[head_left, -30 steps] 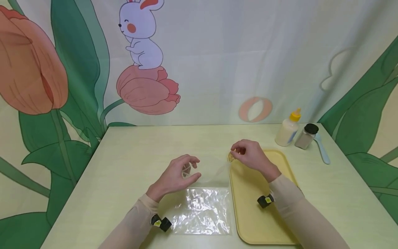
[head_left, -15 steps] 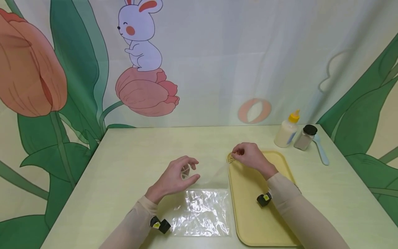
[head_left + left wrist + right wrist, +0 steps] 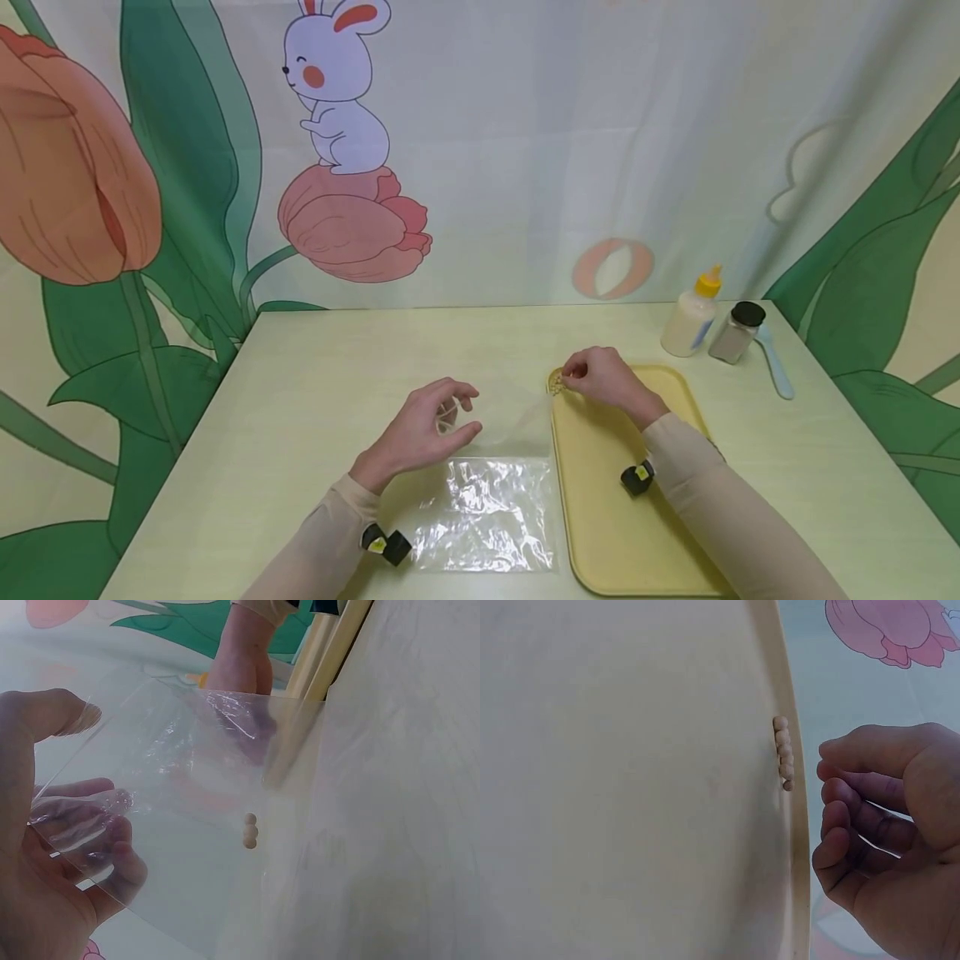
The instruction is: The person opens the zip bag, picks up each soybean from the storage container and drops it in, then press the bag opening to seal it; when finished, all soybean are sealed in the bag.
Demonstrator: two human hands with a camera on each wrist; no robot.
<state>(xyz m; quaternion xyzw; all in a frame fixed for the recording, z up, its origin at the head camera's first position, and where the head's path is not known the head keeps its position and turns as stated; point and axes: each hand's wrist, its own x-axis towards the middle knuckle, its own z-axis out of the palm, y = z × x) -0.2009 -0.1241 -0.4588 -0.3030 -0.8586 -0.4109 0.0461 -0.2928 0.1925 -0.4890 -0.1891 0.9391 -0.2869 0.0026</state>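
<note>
My left hand (image 3: 420, 425) holds a thin clear plastic bag (image 3: 202, 772) raised above the table, thumb spread away from curled fingers. Through the film in the left wrist view show a few small round beige beans (image 3: 250, 831); whether they lie inside it is unclear. My right hand (image 3: 603, 383) is at the far left corner of the yellow tray (image 3: 600, 517), thumb and forefinger tips close together. Several beige beans (image 3: 784, 754) lie in a row along the tray's rim, beside those fingertips. Whether a bean is between the fingertips is hidden.
A second shiny clear plastic piece (image 3: 487, 517) lies flat on the table, left of the tray. At the back right stand a yellow-capped squeeze bottle (image 3: 688, 321) and a black-lidded jar (image 3: 737, 333). A light blue spoon (image 3: 776, 367) lies beside the jar.
My right hand has lowered slightly toward the beans in the tray's corner. My left hand keeps its grip on the bag in nearly the same place.
</note>
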